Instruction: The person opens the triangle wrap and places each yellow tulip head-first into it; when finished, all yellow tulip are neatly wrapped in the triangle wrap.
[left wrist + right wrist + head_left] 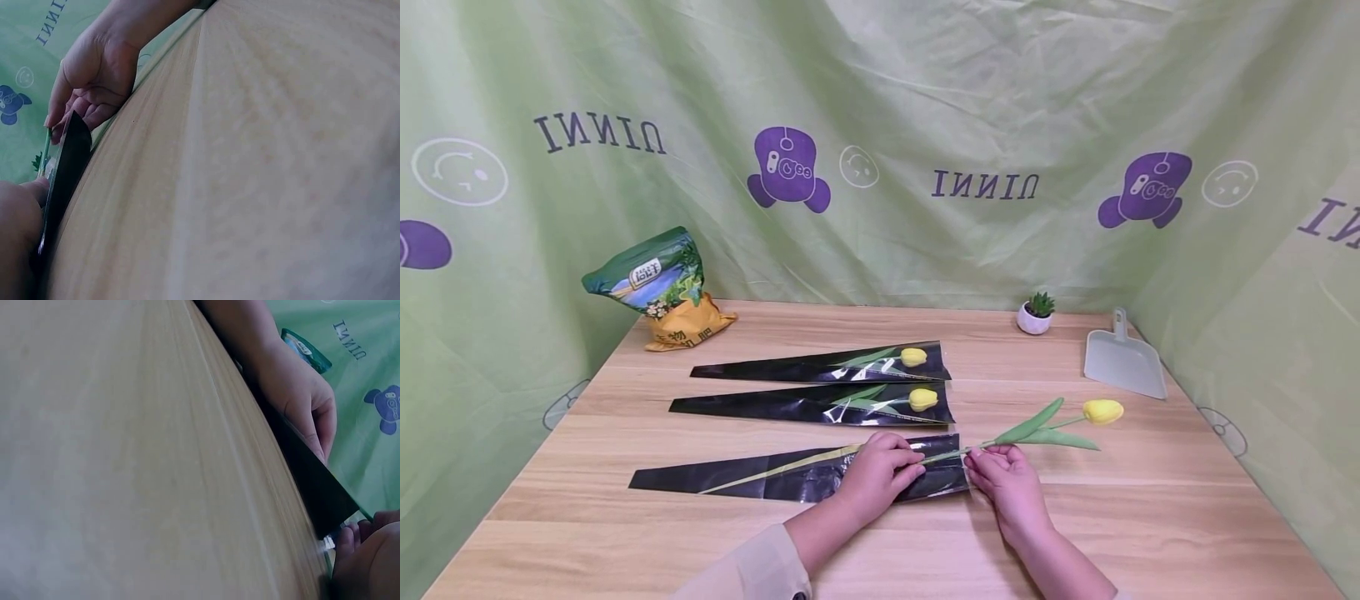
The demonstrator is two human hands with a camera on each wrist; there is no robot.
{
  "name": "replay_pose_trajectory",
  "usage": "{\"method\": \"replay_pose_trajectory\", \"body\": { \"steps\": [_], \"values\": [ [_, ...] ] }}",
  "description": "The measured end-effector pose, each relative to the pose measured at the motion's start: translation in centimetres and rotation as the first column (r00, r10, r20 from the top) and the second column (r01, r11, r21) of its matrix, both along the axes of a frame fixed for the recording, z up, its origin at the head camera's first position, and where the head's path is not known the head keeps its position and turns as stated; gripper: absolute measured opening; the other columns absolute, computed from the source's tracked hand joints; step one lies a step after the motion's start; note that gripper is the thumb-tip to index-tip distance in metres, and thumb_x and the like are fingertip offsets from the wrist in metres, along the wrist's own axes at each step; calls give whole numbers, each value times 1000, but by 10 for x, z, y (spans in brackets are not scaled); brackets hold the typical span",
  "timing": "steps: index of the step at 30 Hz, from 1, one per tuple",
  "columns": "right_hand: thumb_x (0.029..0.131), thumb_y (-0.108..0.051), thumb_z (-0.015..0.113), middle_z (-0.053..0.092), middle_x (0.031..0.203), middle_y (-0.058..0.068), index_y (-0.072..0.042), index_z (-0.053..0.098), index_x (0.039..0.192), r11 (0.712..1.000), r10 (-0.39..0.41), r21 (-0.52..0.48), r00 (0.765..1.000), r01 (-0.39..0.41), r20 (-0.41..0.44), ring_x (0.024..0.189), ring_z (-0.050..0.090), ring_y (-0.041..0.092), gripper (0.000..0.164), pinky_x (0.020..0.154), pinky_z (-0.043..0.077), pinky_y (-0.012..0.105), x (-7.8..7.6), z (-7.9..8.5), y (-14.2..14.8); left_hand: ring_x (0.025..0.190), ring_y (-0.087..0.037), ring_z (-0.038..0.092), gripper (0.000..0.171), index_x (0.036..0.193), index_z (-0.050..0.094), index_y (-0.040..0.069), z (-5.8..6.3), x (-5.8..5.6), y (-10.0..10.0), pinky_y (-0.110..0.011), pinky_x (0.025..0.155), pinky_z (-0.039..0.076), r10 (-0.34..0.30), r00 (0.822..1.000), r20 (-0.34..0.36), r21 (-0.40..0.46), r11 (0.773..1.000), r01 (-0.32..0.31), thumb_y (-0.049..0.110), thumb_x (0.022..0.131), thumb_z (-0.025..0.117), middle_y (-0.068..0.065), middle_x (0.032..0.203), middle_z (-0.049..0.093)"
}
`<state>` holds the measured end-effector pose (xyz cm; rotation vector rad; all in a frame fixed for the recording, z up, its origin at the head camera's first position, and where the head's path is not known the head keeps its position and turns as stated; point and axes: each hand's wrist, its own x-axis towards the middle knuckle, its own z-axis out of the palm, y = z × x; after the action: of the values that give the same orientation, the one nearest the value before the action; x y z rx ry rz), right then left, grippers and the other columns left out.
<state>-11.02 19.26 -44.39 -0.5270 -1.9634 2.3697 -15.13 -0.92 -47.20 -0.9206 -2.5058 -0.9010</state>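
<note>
A yellow tulip (1102,412) with green leaves lies slanted over the mouth of the nearest black flower sleeve (730,479). My right hand (1011,492) pinches its stem just outside the sleeve's right end, below the leaves. Over the sleeve, my left hand (878,473) pinches the stem near its lower end; its fingertips are partly hidden. The wrist views show the stem (47,147) running between both hands above the raised sleeve edge (319,494). Farther back, two black sleeves (760,371) (752,406) lie side by side, each with a yellow tulip inside.
A green and yellow bag (662,287) stands at the back left. Toward the back right are a small potted succulent (1036,317) and a grey dustpan (1123,362). A green printed curtain (880,250) surrounds the wooden table (1195,517).
</note>
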Motion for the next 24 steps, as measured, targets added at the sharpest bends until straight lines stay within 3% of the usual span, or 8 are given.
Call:
{"method": "replay_pose_trajectory", "body": {
  "steps": [10, 15, 24],
  "values": [
    [98, -3, 53, 73, 84, -7, 1, 48, 113, 998, -6, 65, 999, 8, -34, 80, 70, 4, 16, 78, 59, 21, 0, 3, 15, 93, -15, 60, 15, 98, 79, 17, 1, 1, 0, -29, 85, 51, 2, 999, 34, -32, 999, -1, 26, 89, 72, 2, 93, 68],
    [103, -14, 48, 71, 85, -9, 2, 46, 118, 993, -24, 115, 999, 29, -43, 80, 69, 2, 22, 79, 59, 21, -1, 6, 29, 92, -15, 59, 14, 97, 79, 17, 0, 0, 0, -28, 84, 51, 1, 999, 37, -33, 999, 0, 25, 89, 72, 3, 91, 67],
    [101, -28, 52, 66, 83, -15, -10, 47, 116, 990, -102, 92, 993, 107, -58, 78, 66, 0, 23, 77, 57, 18, -6, 13, 58, 92, -15, 60, 14, 96, 79, 17, 0, 1, 0, -28, 84, 51, 2, 999, 41, -33, 999, -1, 25, 89, 72, 3, 91, 68]
  ]
}}
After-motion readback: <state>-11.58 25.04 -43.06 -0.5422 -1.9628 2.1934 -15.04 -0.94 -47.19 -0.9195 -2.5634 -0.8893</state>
